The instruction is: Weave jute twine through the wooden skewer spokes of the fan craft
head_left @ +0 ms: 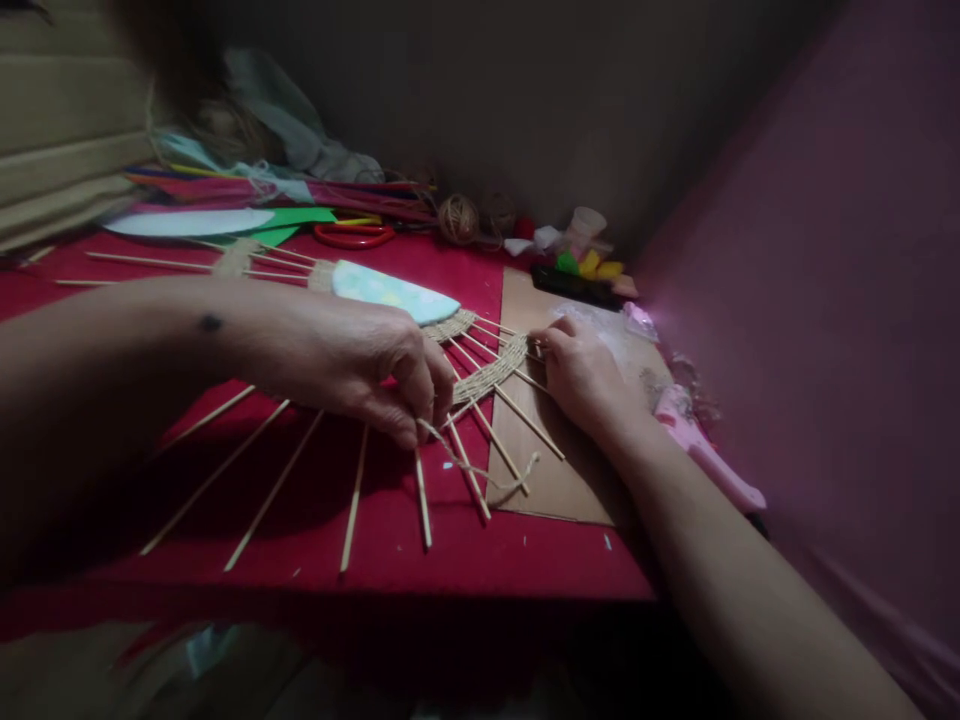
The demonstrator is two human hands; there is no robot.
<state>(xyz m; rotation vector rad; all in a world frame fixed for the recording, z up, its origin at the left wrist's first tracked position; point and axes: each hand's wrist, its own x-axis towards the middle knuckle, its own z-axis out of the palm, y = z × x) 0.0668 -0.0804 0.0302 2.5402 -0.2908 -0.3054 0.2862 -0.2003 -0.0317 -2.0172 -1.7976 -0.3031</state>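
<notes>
On the red-covered table lies a piece of weaving: thin wooden sticks (354, 500) fan out from a centre covered in pale blue patterned cloth (394, 290). A woven twine band (491, 372) crosses the sticks further out. My left hand (397, 370) reaches over the near side, fingers pinched on a length of twine (480, 470) whose loose end trails right across the sticks. At the band's right end, my right hand (577, 365) has its fingers closed around a stick. Part of the weaving is hidden under my left forearm.
A cardboard sheet (555, 480) lies under the right side. Behind are red-handled scissors (352, 236), green and white sheets (195, 222), and a twine ball (458, 218). A pink glue gun (709, 455) rests at the right, near the wall. The table's front edge (375, 590) is close.
</notes>
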